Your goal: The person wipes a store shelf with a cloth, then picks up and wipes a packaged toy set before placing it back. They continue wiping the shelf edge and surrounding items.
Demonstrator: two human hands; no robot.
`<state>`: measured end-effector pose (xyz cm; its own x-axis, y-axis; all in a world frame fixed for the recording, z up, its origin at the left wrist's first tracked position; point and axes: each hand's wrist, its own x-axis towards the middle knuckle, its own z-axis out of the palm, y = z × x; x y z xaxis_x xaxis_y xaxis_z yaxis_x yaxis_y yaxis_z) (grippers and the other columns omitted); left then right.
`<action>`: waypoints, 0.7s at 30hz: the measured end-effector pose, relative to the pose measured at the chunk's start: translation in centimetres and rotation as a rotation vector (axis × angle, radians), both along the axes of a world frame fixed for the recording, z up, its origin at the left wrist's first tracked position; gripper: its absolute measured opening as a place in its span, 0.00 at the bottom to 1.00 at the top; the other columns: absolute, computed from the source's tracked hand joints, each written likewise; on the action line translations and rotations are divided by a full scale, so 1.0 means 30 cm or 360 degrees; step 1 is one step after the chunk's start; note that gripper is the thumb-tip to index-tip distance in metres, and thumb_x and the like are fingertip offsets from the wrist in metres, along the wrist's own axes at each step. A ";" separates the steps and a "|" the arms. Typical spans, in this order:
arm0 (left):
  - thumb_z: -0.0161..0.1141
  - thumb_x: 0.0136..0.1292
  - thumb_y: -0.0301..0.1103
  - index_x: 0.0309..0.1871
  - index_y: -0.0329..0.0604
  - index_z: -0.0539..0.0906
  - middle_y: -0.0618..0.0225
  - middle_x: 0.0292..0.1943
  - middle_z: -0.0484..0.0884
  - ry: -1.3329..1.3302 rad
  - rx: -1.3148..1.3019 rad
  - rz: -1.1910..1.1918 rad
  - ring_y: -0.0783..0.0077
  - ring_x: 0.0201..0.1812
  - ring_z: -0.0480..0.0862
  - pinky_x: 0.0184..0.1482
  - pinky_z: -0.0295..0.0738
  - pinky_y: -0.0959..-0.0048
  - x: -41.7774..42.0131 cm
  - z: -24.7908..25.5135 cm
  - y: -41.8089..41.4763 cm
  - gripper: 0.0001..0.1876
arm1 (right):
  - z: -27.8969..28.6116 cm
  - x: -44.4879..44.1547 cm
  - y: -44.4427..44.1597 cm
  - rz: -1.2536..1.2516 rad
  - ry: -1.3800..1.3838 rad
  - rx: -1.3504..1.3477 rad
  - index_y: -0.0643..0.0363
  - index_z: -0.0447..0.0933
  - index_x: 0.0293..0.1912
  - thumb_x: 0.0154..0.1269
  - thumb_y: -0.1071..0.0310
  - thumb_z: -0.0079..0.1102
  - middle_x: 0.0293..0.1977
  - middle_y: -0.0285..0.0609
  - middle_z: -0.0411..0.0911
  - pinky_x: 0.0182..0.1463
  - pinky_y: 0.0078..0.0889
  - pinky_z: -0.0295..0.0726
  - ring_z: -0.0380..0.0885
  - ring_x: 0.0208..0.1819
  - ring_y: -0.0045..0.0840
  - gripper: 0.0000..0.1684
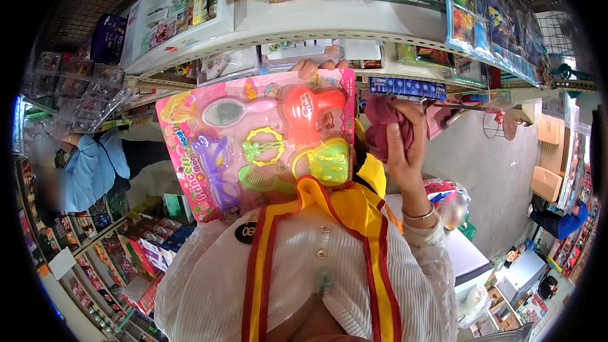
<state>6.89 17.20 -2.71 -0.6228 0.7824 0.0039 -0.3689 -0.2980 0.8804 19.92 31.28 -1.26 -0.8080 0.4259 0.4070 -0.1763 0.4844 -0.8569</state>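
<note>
A pink blister card of toy beauty items [266, 171] is upright in front of my chest. The fingers of my left hand [308, 67] curl over its upper edge; the rest of that hand is hidden behind the card. Under the clear plastic are a red toy hair dryer [300, 111], a pale pink hand mirror [225, 113], purple toy glasses [216, 171], a yellow bead ring [280, 145], a green comb [263, 179] and a green-yellow toy bag [328, 164]. Just right of the card, my right hand [408, 145] grips a crumpled maroon cloth [382, 126].
A white metal shelf [304, 21] with boxed goods crosses ahead. Blue boxes [406, 88] stand on the tier below. To the left, a person in a blue top [92, 171] is near stocked racks. Another person in blue [570, 221] is far right, past grey floor [475, 166].
</note>
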 end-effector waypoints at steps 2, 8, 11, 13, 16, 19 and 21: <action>0.45 0.76 0.51 0.42 0.44 0.77 0.69 0.44 0.79 0.0023 0.0007 0.0019 0.69 0.45 0.80 0.48 0.76 0.60 -0.022 0.000 0.047 0.20 | 0.077 -0.064 -0.059 0.0171 0.0023 0.0395 0.57 0.77 0.50 0.61 0.76 0.63 0.45 0.45 0.75 0.43 0.36 0.80 0.80 0.40 0.37 0.17; 0.45 0.76 0.51 0.41 0.44 0.77 0.70 0.43 0.78 -0.0008 -0.0030 -0.0027 0.69 0.45 0.79 0.47 0.75 0.61 0.008 0.013 0.005 0.20 | -0.028 -0.047 -0.103 0.0256 -0.0393 0.0558 0.52 0.80 0.43 0.55 0.74 0.66 0.41 0.41 0.77 0.43 0.40 0.81 0.81 0.43 0.39 0.14; 0.45 0.76 0.51 0.41 0.44 0.77 0.70 0.43 0.78 -0.0048 -0.0050 -0.0068 0.70 0.45 0.79 0.47 0.75 0.61 0.033 0.017 -0.104 0.20 | -0.052 -0.008 -0.020 0.0154 -0.0649 0.0452 0.52 0.80 0.43 0.58 0.72 0.64 0.40 0.40 0.79 0.42 0.40 0.81 0.81 0.42 0.39 0.12; 0.45 0.76 0.51 0.41 0.45 0.77 0.70 0.43 0.78 -0.0074 -0.0040 -0.0102 0.70 0.44 0.79 0.47 0.75 0.61 0.027 0.005 -0.137 0.19 | -0.084 0.000 0.049 -0.0039 -0.0692 0.0457 0.54 0.81 0.44 0.58 0.73 0.64 0.40 0.42 0.80 0.42 0.38 0.80 0.81 0.40 0.40 0.12; 0.45 0.76 0.51 0.41 0.45 0.76 0.70 0.42 0.78 -0.0030 -0.0039 -0.0019 0.70 0.44 0.79 0.47 0.75 0.61 0.019 0.025 -0.118 0.19 | 0.055 -0.028 0.075 -0.0089 -0.0426 0.0127 0.55 0.82 0.45 0.58 0.74 0.64 0.40 0.44 0.81 0.41 0.34 0.79 0.81 0.38 0.36 0.13; 0.45 0.76 0.51 0.40 0.45 0.76 0.71 0.42 0.77 -0.0009 0.0011 0.0063 0.70 0.44 0.78 0.47 0.75 0.61 -0.025 0.019 -0.042 0.19 | 0.195 -0.080 -0.033 -0.0028 -0.0230 -0.0100 0.56 0.82 0.45 0.57 0.75 0.65 0.39 0.45 0.81 0.41 0.31 0.78 0.80 0.37 0.32 0.14; 0.45 0.76 0.51 0.40 0.45 0.76 0.71 0.42 0.77 -0.0010 0.0062 0.0038 0.70 0.44 0.78 0.47 0.74 0.62 -0.076 -0.004 0.046 0.19 | 0.204 -0.140 -0.086 0.0076 -0.0071 0.0213 0.55 0.82 0.44 0.57 0.74 0.67 0.37 0.43 0.80 0.40 0.30 0.78 0.80 0.37 0.32 0.13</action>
<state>4.59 18.57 -2.84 -0.6413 0.7667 0.0302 -0.3665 -0.3407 0.8658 15.73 28.68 4.87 -0.8446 0.3309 0.4210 -0.1651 0.5869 -0.7926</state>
